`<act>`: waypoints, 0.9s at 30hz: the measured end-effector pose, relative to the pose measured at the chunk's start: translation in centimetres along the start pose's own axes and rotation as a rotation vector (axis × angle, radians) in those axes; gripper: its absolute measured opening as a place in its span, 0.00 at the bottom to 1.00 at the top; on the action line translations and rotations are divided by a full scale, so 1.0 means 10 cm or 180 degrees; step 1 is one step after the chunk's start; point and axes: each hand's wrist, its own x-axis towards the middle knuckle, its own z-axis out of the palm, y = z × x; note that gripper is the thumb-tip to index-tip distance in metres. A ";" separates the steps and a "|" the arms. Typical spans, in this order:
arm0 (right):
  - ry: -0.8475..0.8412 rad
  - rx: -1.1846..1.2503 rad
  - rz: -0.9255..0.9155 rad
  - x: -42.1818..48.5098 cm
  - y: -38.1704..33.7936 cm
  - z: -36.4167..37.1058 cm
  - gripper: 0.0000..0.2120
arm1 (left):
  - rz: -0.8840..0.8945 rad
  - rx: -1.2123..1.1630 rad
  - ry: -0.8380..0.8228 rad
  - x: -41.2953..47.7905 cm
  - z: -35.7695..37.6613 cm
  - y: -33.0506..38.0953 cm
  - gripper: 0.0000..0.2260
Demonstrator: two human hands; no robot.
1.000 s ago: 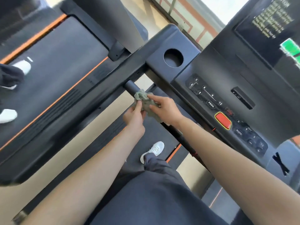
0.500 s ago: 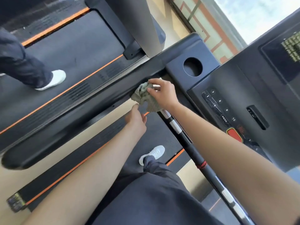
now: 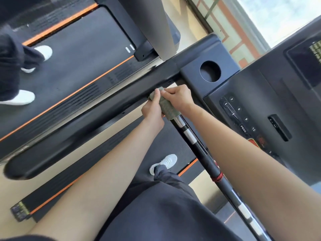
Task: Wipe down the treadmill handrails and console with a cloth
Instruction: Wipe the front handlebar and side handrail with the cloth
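Note:
A grey-green cloth (image 3: 167,106) is wrapped round the upper end of the black crossbar (image 3: 199,146), which carries silver sensor bands and runs down to the lower right. My left hand (image 3: 152,110) grips the cloth from the left. My right hand (image 3: 178,97) pinches its top end from the right, close to where the bar meets the long black side handrail (image 3: 86,122). The black console (image 3: 260,105) with numbered buttons and a round cup hole lies to the right of my hands.
A second treadmill (image 3: 69,70) with orange trim stands to the left, and another person's legs and white shoes (image 3: 19,97) are on its belt. My own leg and white shoe (image 3: 165,162) are on the belt below. A window lies beyond the console.
My left hand has risen from below the cloth and now grips it. The cloth, loosely bunched before, now lies stretched along the bar's top end. The view has shifted slightly.

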 end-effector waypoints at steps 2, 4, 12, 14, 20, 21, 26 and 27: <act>0.0083 -0.0062 -0.0046 -0.05 0.05 0.00 0.08 | 0.0131 0.0129 -0.0090 0.02 -0.05 -0.07 0.14; 0.0139 -0.0123 -0.0033 -0.14 0.13 -0.02 0.08 | 0.0188 0.0240 -0.0085 0.01 -0.10 -0.13 0.12; 0.0218 -0.0471 -0.0040 -0.62 0.52 -0.17 0.08 | 0.0070 0.0607 -0.0098 -0.22 -0.19 -0.53 0.09; 0.0224 -0.0686 -0.0060 -0.75 0.66 -0.23 0.08 | -0.0220 0.0682 -0.0247 -0.33 -0.24 -0.68 0.09; 0.0039 -0.0536 0.0198 -1.07 0.89 -0.36 0.11 | -0.0486 0.0751 -0.0496 -0.47 -0.30 -0.89 0.11; 0.0011 -0.0493 0.0197 -1.07 0.88 -0.35 0.13 | -0.0365 0.0753 -0.0448 -0.45 -0.29 -0.87 0.09; 0.0282 -0.0302 -0.0049 -0.90 0.66 -0.15 0.13 | 0.0379 0.0678 0.0101 -0.29 -0.21 -0.63 0.08; 0.0382 -0.0233 -0.0143 -0.84 0.58 -0.10 0.12 | 0.0485 0.0637 0.0230 -0.23 -0.20 -0.56 0.09</act>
